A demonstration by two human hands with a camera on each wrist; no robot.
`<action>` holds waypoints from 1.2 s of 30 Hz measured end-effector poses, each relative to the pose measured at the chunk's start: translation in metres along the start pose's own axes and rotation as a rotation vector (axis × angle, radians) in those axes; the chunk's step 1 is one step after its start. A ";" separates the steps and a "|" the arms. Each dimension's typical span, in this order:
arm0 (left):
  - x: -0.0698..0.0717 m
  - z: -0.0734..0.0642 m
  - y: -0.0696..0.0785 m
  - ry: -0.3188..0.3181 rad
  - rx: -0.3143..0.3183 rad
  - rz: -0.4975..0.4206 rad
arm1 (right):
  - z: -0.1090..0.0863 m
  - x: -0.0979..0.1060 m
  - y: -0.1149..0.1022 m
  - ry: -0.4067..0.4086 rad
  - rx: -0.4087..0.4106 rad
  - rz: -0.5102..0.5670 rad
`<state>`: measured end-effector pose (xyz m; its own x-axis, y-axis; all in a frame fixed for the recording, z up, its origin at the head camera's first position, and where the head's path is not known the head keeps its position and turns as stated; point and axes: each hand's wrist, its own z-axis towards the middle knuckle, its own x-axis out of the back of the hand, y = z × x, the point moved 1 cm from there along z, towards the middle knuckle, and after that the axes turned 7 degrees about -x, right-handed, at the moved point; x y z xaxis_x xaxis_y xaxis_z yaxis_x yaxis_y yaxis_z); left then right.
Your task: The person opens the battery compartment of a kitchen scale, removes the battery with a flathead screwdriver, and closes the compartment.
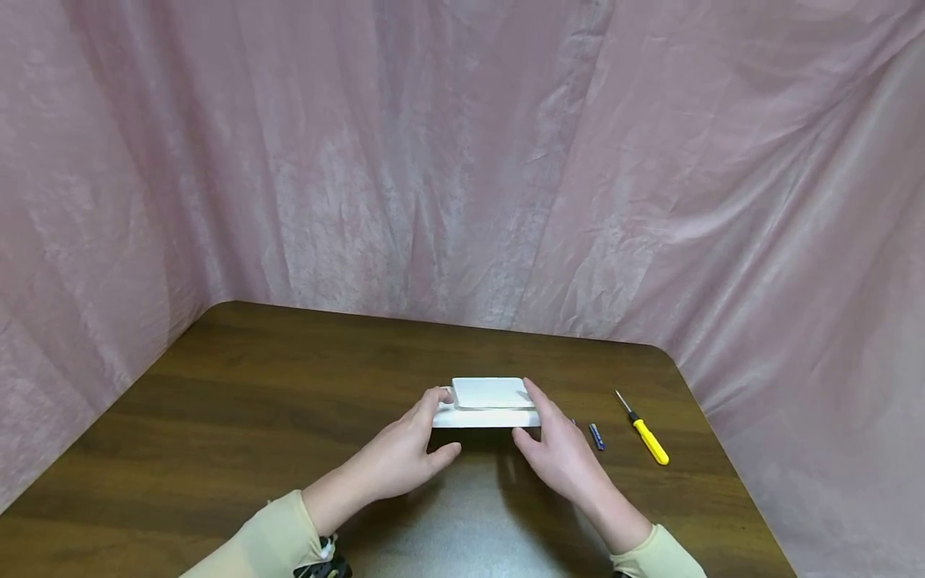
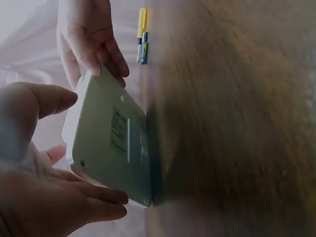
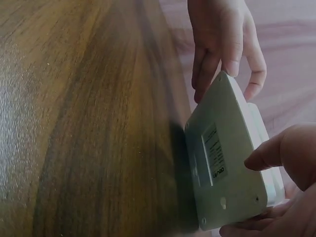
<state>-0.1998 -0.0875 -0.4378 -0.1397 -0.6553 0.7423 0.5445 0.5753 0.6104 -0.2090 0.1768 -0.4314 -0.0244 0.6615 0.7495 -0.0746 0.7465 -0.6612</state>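
Observation:
A flat white electronic device (image 1: 487,417) with a raised top part is tilted up, its near edge lifted and its far edge low by the table. The wrist views show its underside, with a printed label (image 3: 216,153), a pale rectangle beside the label and screw holes at the corners. My left hand (image 1: 405,453) holds the device's left side, fingers along the edge and thumb near the front corner. On the opposite side my right hand (image 1: 560,453) grips it, its thumb at the underside's edge and its fingers along the side.
A yellow-handled screwdriver (image 1: 652,441) lies on the brown wooden table (image 1: 289,385), right of the device. Between them is a small blue battery (image 1: 596,437), with another small cylinder (image 2: 144,37) near it in the left wrist view. Pink curtains (image 1: 433,160) hang behind the table.

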 end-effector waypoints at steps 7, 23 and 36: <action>-0.002 0.004 -0.010 -0.039 0.029 -0.115 | 0.001 -0.005 0.004 -0.064 0.037 -0.039; -0.006 0.009 -0.021 -0.155 0.040 -0.114 | -0.004 -0.010 0.012 -0.134 0.058 -0.199; 0.005 0.031 -0.029 -0.120 0.120 0.058 | -0.037 -0.006 0.004 -0.048 0.148 -0.341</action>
<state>-0.2422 -0.0919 -0.4430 -0.2126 -0.5605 0.8004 0.4528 0.6694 0.5890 -0.1717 0.1783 -0.4393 -0.0199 0.3698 0.9289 -0.2295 0.9026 -0.3643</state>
